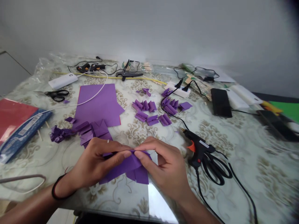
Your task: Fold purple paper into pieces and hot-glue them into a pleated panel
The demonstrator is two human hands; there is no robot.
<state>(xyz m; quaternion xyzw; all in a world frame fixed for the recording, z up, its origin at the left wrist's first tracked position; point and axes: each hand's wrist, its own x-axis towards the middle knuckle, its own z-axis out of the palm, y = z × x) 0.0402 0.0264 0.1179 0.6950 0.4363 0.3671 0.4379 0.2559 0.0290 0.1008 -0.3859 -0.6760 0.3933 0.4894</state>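
Stretching past view on the right, the patterned tabletop (121,200) has its near edge just in front of the wrists. A red packet (16,118) runs out of sight at the left. Purple sheets (100,107) lie beyond the hands, their near side hidden under folded purple strips (100,129), themselves partly covered by the left hand (92,163). That hand pinches the upper edge of a purple paper (123,168) between thumb and finger; the right hand (167,165) pinches the same edge, thumb tips close together. The paper hangs over the near middle of the tabletop; I can't tell whether the loose flap beneath belongs to it, and the fingers behind it are hard to make out. Just beside the right hand sits a black glue gun (198,146), hiding part of some black loop handles (217,165). Patterned surface shows to the right of those, crossed by a cable, and in a strip between the hands and the small folded pieces (145,105) farther back.
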